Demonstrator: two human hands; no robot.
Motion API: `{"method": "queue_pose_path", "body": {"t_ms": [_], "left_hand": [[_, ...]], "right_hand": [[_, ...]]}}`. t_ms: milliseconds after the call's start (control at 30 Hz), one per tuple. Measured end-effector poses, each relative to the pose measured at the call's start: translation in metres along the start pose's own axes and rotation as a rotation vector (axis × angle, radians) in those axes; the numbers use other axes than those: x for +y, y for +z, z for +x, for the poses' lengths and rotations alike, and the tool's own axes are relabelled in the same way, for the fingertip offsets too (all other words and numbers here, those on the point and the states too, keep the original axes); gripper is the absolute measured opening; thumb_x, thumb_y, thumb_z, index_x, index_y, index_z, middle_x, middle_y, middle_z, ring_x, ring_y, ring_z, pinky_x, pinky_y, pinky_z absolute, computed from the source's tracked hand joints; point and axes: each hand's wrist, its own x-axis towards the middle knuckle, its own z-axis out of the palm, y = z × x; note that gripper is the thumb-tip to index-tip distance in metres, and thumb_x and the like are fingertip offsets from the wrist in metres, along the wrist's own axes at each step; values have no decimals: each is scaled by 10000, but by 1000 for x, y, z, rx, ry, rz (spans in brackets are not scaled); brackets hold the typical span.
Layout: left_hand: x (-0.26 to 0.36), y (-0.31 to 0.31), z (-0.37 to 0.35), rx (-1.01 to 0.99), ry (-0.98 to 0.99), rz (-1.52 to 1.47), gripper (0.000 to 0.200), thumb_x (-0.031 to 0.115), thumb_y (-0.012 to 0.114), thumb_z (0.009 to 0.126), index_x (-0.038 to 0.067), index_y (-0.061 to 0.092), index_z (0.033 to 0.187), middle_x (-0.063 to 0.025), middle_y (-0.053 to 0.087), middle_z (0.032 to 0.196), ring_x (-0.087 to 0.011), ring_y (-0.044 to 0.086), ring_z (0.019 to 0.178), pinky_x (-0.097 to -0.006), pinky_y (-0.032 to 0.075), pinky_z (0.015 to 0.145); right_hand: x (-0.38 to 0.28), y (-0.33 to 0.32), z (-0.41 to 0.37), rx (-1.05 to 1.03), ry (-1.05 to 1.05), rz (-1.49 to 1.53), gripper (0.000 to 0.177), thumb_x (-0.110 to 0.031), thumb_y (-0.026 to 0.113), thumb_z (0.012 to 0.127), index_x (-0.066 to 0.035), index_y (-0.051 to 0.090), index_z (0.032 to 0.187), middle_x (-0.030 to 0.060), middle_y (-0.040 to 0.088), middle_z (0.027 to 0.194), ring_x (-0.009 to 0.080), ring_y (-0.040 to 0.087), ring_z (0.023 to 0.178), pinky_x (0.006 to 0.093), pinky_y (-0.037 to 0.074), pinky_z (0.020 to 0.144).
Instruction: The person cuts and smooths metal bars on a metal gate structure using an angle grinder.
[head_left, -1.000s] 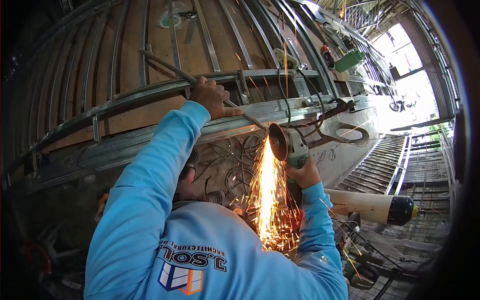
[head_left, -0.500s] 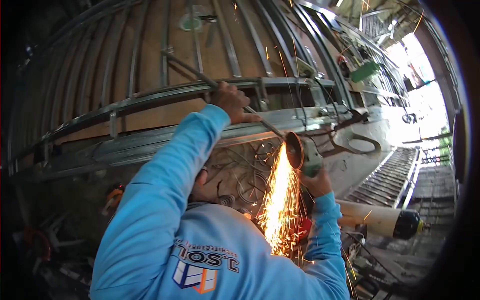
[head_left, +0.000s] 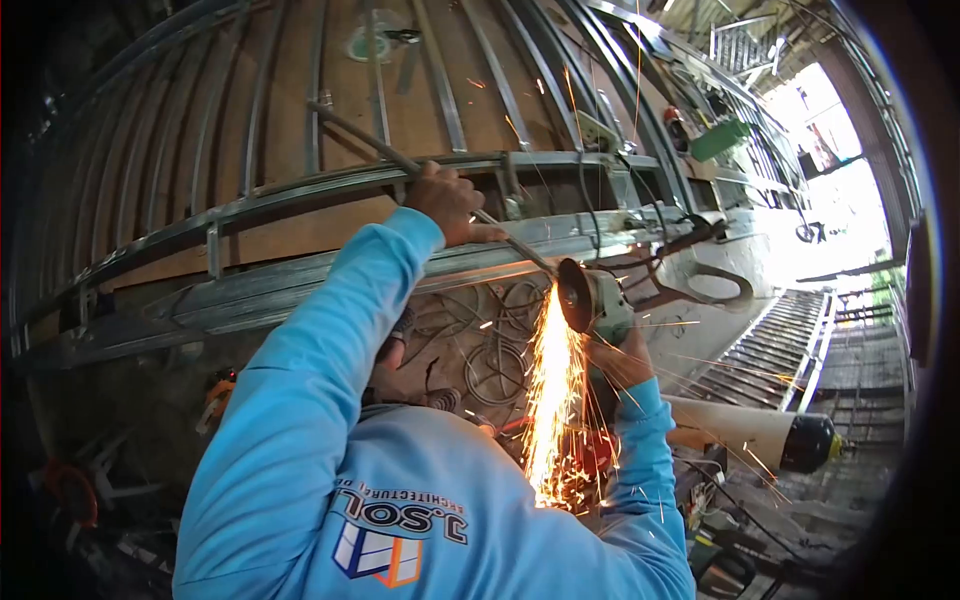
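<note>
My left hand [head_left: 447, 203] is wrapped round a thin metal rod [head_left: 365, 137], which slants down to the right across the edge of a metal frame [head_left: 330, 187]. In my right hand [head_left: 626, 362] is an angle grinder [head_left: 611, 308], its body partly hiding the fingers. The grinder's disc [head_left: 574, 296] meets the rod's lower right end. From that contact a bright stream of sparks [head_left: 552, 400] pours down toward my body, and a few sparks fly off to the sides.
Long metal profiles [head_left: 270, 290] lie along the frame's near side. Coiled cable [head_left: 497, 370] is on the floor below. To the right are a gas cylinder [head_left: 740, 430], a barred metal panel [head_left: 770, 345] and a green box [head_left: 720, 141]. Cords hang over the frame near the grinder.
Hands, rod and grinder sit slightly further left in the view, as does the whole scene. The disc remains against the rod's end, and sparks still stream down.
</note>
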Motion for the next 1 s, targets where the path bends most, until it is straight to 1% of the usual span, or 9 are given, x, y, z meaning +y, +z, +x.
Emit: {"method": "queue_pose_path", "body": {"t_ms": [67, 133, 233, 433, 533, 600, 667, 833, 1000], "left_hand": [[-2, 3, 0, 34, 14, 43, 746, 843, 517, 772, 132, 746, 773, -62, 683, 795, -259, 639, 883, -435, 405, 843], [-3, 5, 1, 39, 15, 18, 776, 860, 509, 758, 119, 743, 762, -60, 676, 786, -262, 632, 880, -428, 405, 844], [-4, 6, 0, 47, 3, -1, 792, 868, 503, 751, 115, 746, 775, -57, 674, 790, -262, 629, 887, -431, 402, 854], [-2, 5, 0, 16, -14, -2, 779, 861, 525, 745, 118, 753, 801, -59, 676, 813, -262, 625, 911, -429, 392, 885], [-3, 6, -1, 37, -16, -15, 776, 859, 531, 742, 119, 754, 809, -63, 677, 821, -266, 624, 922, -432, 392, 892], [-5, 7, -2, 85, -4, -31, 777, 859, 529, 740, 118, 754, 811, -64, 677, 823, -269, 623, 927, -435, 394, 894], [-4, 4, 0, 26, -9, -22, 781, 858, 528, 741, 114, 752, 808, -67, 676, 820, -272, 623, 927, -439, 394, 895], [-3, 4, -1, 11, -14, -28, 785, 857, 521, 748, 110, 751, 812, -72, 676, 816, -276, 624, 932, -444, 394, 897], [-4, 7, -1, 31, -14, -21, 789, 864, 506, 752, 116, 751, 817, -75, 674, 820, -280, 622, 937, -450, 394, 896]], "right_hand": [[-54, -9, 0, -77, 141, -61, 659, -255, 860, 752, 19, 522, 1247, 161, 690, 1074, 250, 678, 945, 373, 539, 841], [-68, -7, -1, -9, 23, -120, 615, -251, 854, 753, -1, 546, 1223, 139, 705, 1039, 234, 686, 925, 360, 541, 840], [-53, -9, 3, -78, 70, 5, 579, -222, 840, 768, -17, 549, 1224, 117, 711, 1038, 224, 690, 920, 356, 543, 841], [-52, -7, -3, -51, 71, 14, 562, -224, 822, 797, -19, 538, 1236, 119, 707, 1077, 210, 687, 948, 352, 543, 845], [-51, -6, 1, -102, 17, 41, 597, -258, 827, 797, -11, 523, 1247, 122, 707, 1072, 201, 685, 955, 348, 542, 846], [-40, -4, 2, -102, 22, 73, 617, -270, 828, 799, -3, 515, 1258, 128, 705, 1081, 206, 685, 958, 352, 541, 851], [-35, -5, 1, -90, 44, 57, 632, -274, 830, 796, 4, 511, 1266, 134, 704, 1088, 212, 684, 959, 355, 540, 857], [-43, -8, 1, -54, 68, -61, 656, -262, 831, 776, 14, 509, 1277, 150, 703, 1091, 235, 686, 963, 366, 536, 869], [-51, -11, -2, -92, 98, -22, 684, -268, 839, 741, 21, 514, 1268, 169, 700, 1091, 271, 688, 970, 380, 533, 873]]}}
